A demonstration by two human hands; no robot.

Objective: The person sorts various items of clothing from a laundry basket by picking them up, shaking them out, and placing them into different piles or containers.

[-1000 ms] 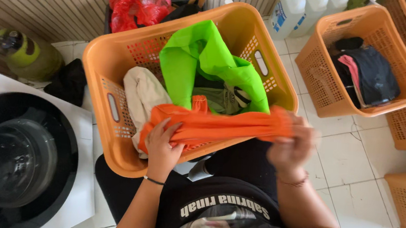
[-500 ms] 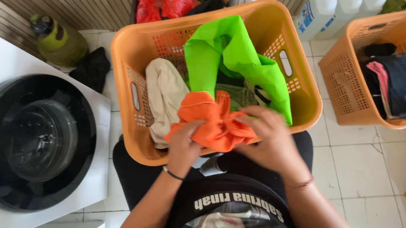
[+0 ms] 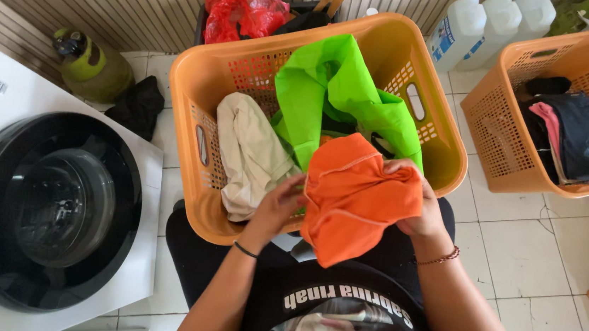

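I hold an orange garment [image 3: 357, 196] bunched in front of my chest, over the near rim of an orange laundry basket [image 3: 205, 87] on my lap. My left hand [image 3: 278, 205] grips its left edge. My right hand [image 3: 418, 208] grips its right side, mostly behind the cloth. Inside the basket lie a bright green garment [image 3: 329, 90], a beige garment [image 3: 249, 151] and some darker clothes under the green one.
A white top-loading washing machine [image 3: 49, 208] with an open black drum stands at my left. A green gas cylinder [image 3: 90, 66] and a black cloth [image 3: 138, 106] sit behind it. A second orange basket [image 3: 502, 141] with dark clothes stands right, near white jugs [image 3: 466, 24].
The orange garment, stretched wide between my hands a second ago, is now gathered into a bunch and lifted closer to me. My view has shifted so the washing machine shows more.
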